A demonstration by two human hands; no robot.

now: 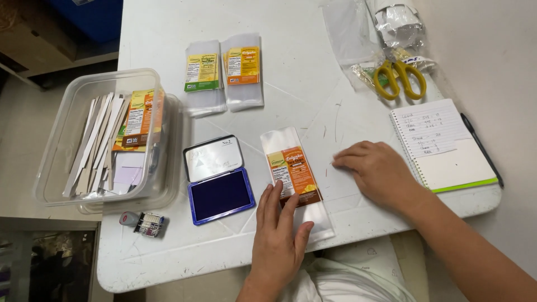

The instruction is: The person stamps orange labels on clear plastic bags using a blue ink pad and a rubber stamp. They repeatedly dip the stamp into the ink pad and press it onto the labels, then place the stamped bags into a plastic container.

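Two hands rest flat on the white table (313, 95). The left hand (278, 235) lies open, with its fingers (274, 201) pressing on the lower part of a clear plastic pouch (296, 182). It grips nothing — it only holds the pouch down. The right hand (377, 170) lies palm down just beside the pouch, fingers loosely spread, with nothing in it.

The pouch sits in the middle of the table, right next to an open blue ink pad (218, 179). It looks very light, thin and floppy, and its shiny skin is likely slippery, so it could slide if pushed. A good place to take it would be by a bare clear end, pinched flat between finger and thumb.

It is long and see-through, with an orange label across its middle and a small green patch at the label's top. Two more pouches (224, 72) lie further up the table — one has a green label, one a yellow one.
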